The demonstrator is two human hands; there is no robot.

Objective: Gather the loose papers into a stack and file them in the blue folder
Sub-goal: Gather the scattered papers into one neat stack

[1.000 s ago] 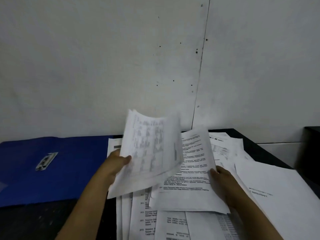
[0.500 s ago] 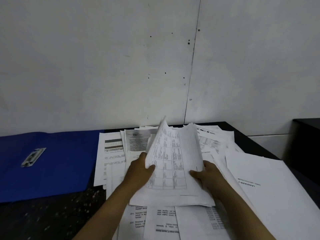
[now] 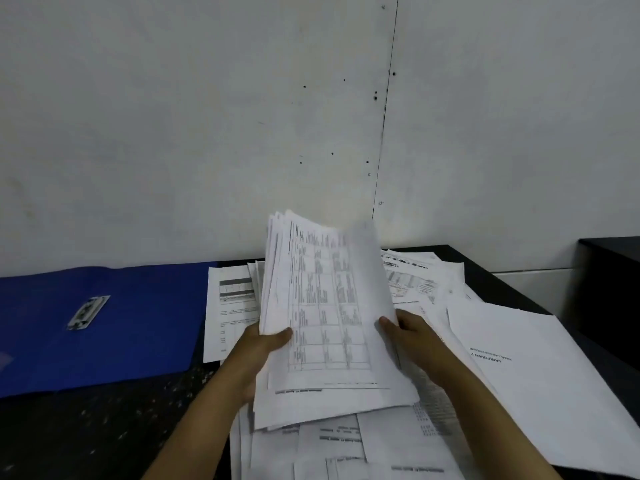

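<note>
1. I've got the stack up at frame center, with my left hand and right hand each pinching a side edge.
2. The sheets look light, floppy and slippery, so I'd grip low on both edges.
3. At left the blue folder lies open; more loose papers sit lower right.

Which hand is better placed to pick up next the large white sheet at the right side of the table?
Right, probably. The right hand grips the stack at its right edge, just beside the large sheet; the left hand holds the opposite edge, toward the blue folder.
</note>
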